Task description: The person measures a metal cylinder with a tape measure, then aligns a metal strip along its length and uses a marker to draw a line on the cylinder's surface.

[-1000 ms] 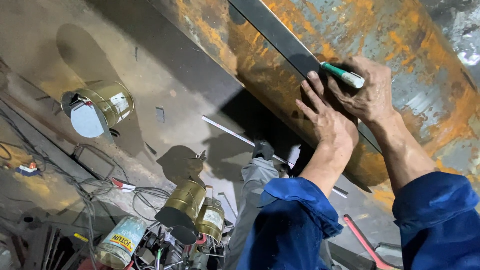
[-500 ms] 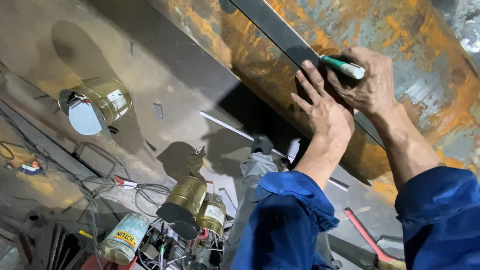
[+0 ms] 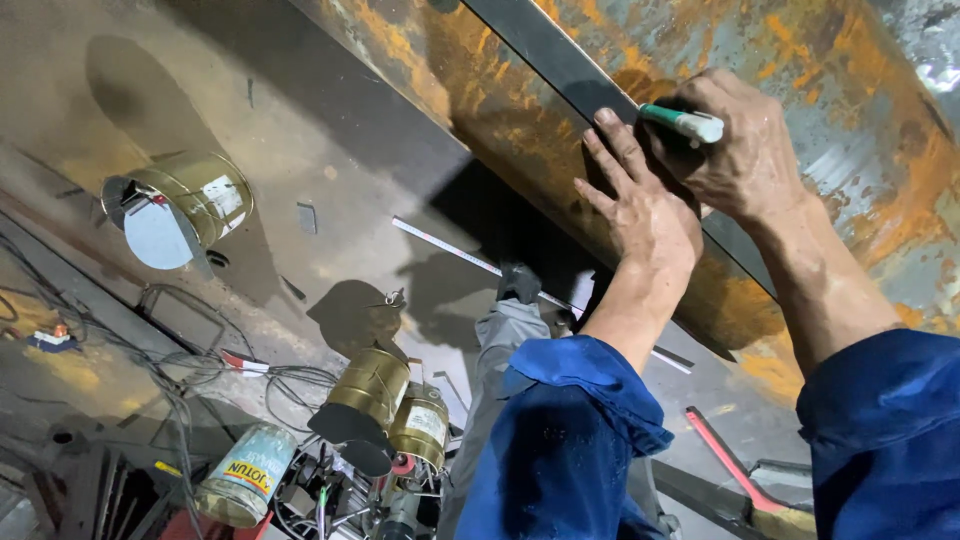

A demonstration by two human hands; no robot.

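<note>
Marking along a straightedge on rusty plate.
Left hand (image 3: 640, 215) lies flat, fingers spread, pinning the dark steel strip (image 3: 560, 65) so it can't slip; right hand (image 3: 745, 155) grips a green-white marker (image 3: 682, 122) at its edge. Rusty steel plate (image 3: 830, 110) overhead-ish, paint cans (image 3: 385, 405) and cables on the floor.

Your right hand (image 3: 750, 160) is gripping a marker (image 3: 680, 122) that is showing a green barrel and a white cap. Your left hand (image 3: 640, 205) is lying on a steel plate (image 3: 480, 90) that is wearing patchy orange rust over grey metal, crossed by a dark grey strip (image 3: 560, 60). Your sleeves (image 3: 560, 440) are showing deep blue. Below, brass-gold cans (image 3: 195, 195) are shining on the dull brown-grey floor (image 3: 330, 130), a pale green can (image 3: 240, 480) is carrying a yellow label band, and a red-handled tool (image 3: 725, 460) is lying nearby.
</note>
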